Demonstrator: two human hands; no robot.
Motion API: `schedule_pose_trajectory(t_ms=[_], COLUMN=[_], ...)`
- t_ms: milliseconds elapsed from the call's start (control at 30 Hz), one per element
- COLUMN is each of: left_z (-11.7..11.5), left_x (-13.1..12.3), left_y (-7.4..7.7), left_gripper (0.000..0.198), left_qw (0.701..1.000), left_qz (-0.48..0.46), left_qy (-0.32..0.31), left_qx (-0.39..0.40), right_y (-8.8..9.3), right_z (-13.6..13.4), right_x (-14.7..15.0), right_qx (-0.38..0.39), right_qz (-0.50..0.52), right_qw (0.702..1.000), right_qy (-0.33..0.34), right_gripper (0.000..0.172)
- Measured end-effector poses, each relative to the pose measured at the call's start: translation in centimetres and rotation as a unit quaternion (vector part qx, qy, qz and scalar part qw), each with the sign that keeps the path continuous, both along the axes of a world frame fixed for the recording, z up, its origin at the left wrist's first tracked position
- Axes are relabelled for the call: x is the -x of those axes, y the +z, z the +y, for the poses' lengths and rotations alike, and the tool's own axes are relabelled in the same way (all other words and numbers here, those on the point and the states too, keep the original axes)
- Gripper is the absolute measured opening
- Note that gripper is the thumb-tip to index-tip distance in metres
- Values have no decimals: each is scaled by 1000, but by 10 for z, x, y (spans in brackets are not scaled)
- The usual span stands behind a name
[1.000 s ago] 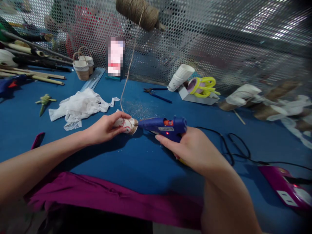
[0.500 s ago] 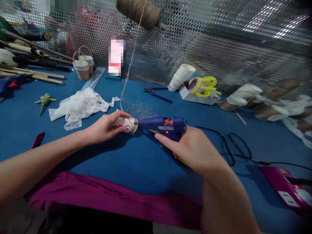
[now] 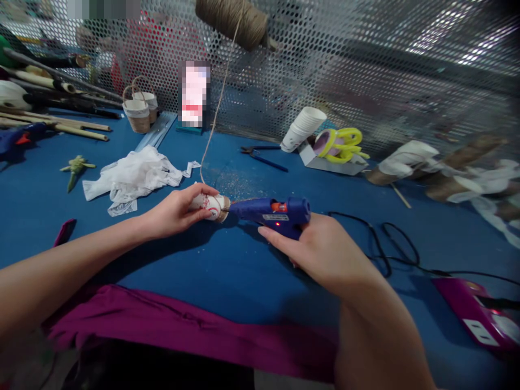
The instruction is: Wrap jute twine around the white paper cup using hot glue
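Note:
My left hand (image 3: 184, 208) is closed around a small white paper cup (image 3: 211, 205) with red print, lying on its side. Brown twine (image 3: 225, 209) is wound round the cup's right-hand end. From there a strand rises to a large twine spool (image 3: 232, 23) hung on the mesh. My right hand (image 3: 320, 249) grips a blue hot glue gun (image 3: 268, 210) whose red light is lit. The gun's nozzle points left and meets the twine-wrapped end of the cup; whether glue is flowing cannot be made out.
White lace (image 3: 140, 173) lies left of the cup. Behind stand two twine-handled baskets (image 3: 137, 115) and a phone (image 3: 194, 92). Pliers (image 3: 266, 158), stacked paper cups (image 3: 303, 128) and a box of yellow loops (image 3: 337, 157) sit farther back. A black cord (image 3: 377, 244) runs to a purple power strip (image 3: 471, 311).
The glue gun has tipped slightly, its rear end a little lower, with its nozzle still at the cup. My left hand and the cup have hardly moved.

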State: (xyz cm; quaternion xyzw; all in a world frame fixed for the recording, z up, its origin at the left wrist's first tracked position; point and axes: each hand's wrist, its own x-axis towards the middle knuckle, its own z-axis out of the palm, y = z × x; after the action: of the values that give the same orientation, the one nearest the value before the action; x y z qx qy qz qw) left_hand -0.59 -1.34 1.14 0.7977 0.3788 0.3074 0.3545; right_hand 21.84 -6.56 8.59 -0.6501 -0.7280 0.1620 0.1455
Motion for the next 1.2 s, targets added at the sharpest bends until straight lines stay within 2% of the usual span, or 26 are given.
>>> schedule_pose_trajectory(t_ms=[200, 433, 733, 1200], left_z=[0, -4, -4, -6], left_x=[0, 0, -1, 0], left_y=[2, 5, 6, 7], left_gripper=[33, 29, 30, 31], left_qw=[1000, 999, 998, 994], left_qz=[6, 36, 57, 87], left_qy=[-3, -13, -25, -35], left_qx=[10, -8, -26, -47], right_y=[2, 1, 3, 2], right_z=[1, 2, 5, 7], right_x=[0, -1, -1, -2], right_qx=[5, 5, 8, 10], right_qz=[-2, -10, -4, 17], right_qw=[1000, 1000, 1000, 1000], right_qy=[-7, -27, -20, -14], right_gripper=[23, 32, 42, 40])
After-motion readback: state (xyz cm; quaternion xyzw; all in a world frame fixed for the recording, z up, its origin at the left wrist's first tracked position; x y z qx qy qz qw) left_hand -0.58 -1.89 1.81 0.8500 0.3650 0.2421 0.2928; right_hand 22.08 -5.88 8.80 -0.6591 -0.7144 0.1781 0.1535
